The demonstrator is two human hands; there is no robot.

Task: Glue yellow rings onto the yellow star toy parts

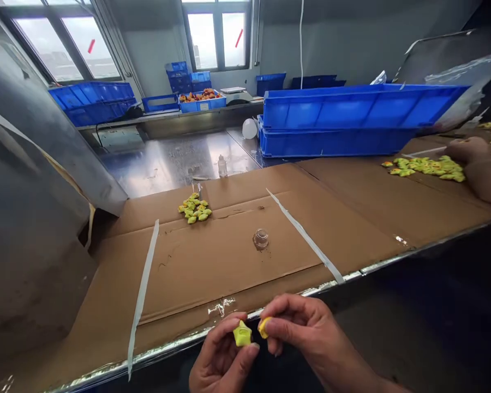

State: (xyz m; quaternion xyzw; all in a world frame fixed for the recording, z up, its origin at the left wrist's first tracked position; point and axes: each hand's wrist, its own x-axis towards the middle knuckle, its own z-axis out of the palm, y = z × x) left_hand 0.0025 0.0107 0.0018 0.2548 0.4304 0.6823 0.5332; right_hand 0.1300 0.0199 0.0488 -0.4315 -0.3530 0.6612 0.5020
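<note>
My left hand [221, 360] pinches a small yellow-green plastic piece [242, 334] at the bottom of the view, just off the table's front edge. Close beside it, my right hand [303, 333] pinches a small yellow piece [264, 327] between thumb and fingers. The two pieces are nearly touching. On the cardboard sheet [213, 262] ahead lies a small pile of yellow-green pieces [194, 208]. A small clear round cap or jar [261, 238] stands nearer to me on the cardboard.
Another person's arm [480, 169] rests at the right by a second pile of yellow-green pieces [427, 166]. Stacked blue crates [343, 117] stand behind. A small clear bottle [222, 165] sits on the steel table. Grey panel [33, 180] leans at left.
</note>
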